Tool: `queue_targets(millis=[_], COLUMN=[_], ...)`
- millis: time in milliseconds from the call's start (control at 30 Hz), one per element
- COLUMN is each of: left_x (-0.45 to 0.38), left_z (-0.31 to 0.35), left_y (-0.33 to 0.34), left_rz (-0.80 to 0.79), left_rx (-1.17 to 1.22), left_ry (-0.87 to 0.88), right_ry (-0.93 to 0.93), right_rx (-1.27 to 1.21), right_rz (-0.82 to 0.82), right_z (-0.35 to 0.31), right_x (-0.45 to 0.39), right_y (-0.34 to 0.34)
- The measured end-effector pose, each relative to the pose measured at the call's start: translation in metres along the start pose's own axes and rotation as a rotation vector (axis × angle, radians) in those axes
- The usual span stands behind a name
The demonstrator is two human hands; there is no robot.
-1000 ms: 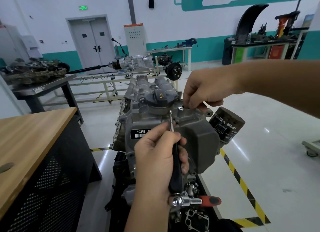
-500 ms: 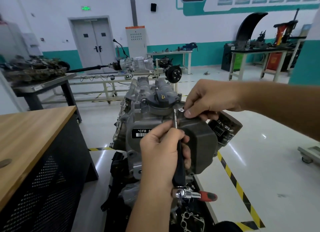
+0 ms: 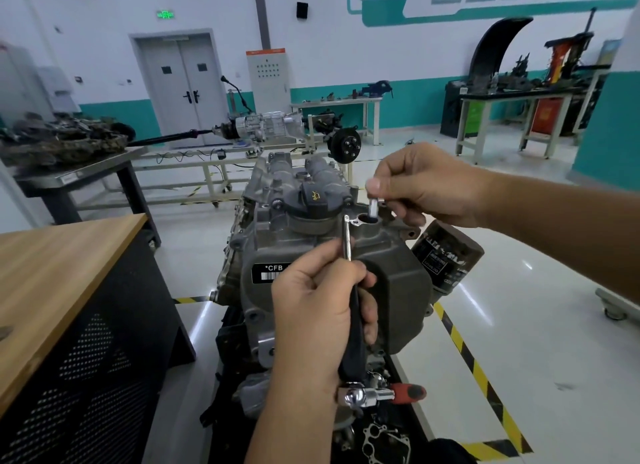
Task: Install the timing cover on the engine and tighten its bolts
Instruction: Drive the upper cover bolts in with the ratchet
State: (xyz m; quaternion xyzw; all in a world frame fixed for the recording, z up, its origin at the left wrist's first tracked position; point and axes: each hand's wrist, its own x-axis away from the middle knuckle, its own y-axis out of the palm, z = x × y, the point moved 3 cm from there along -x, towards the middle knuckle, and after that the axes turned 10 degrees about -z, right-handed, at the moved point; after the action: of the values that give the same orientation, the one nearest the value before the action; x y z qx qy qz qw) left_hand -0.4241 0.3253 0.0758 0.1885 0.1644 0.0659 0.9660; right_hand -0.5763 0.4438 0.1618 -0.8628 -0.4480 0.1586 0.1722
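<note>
A grey engine point(image 3: 294, 186) stands in front of me with the dark grey timing cover point(image 3: 391, 283) on its near face. My right hand point(image 3: 422, 186) pinches a small silver bolt point(image 3: 373, 205) just above a hole in the cover's top edge point(image 3: 365, 219). My left hand point(image 3: 322, 311) grips a black-handled driver point(image 3: 348, 238) upright, its metal tip near the same hole. A white barcode label point(image 3: 268, 273) is partly hidden by my left hand.
A black oil filter point(image 3: 446, 259) juts from the engine's right side. A ratchet with a red grip point(image 3: 381, 394) and a gasket point(image 3: 384, 439) lie below. A wooden-topped bench point(image 3: 52, 273) stands at left. Yellow-black floor tape point(image 3: 478, 366) runs at right. Tables and a gearbox fill the background.
My right hand has lifted off the cover's top edge and now holds the bolt above the hole. My left hand and the driver have stayed nearly still.
</note>
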Motion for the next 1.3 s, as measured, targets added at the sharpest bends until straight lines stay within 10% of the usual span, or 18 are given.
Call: queue_targets(millis=[600,800,1000,1300], left_x=[0.000,0.000,-0.010,-0.027], left_z=[0.003,-0.002,-0.006,0.009], left_y=[0.017,0.020,0.019,0.027], left_rz=[-0.121,-0.060,0.155,0.241], left_rx=[0.031,0.062,0.043,0.115], left_ry=[0.061,0.017,-0.070,-0.226], right_ry=[-0.099,-0.031,-0.137,-0.012], right_rx=[-0.565,-0.462,0.119,0.207], right_rz=[0.151,0.251,0.697,0.351], right_z=[-0.019,-0.013,-0.005,0.029], right_x=[0.023,0.026,0.086,0.136], right_y=[0.049,0.059,0.083,0.139])
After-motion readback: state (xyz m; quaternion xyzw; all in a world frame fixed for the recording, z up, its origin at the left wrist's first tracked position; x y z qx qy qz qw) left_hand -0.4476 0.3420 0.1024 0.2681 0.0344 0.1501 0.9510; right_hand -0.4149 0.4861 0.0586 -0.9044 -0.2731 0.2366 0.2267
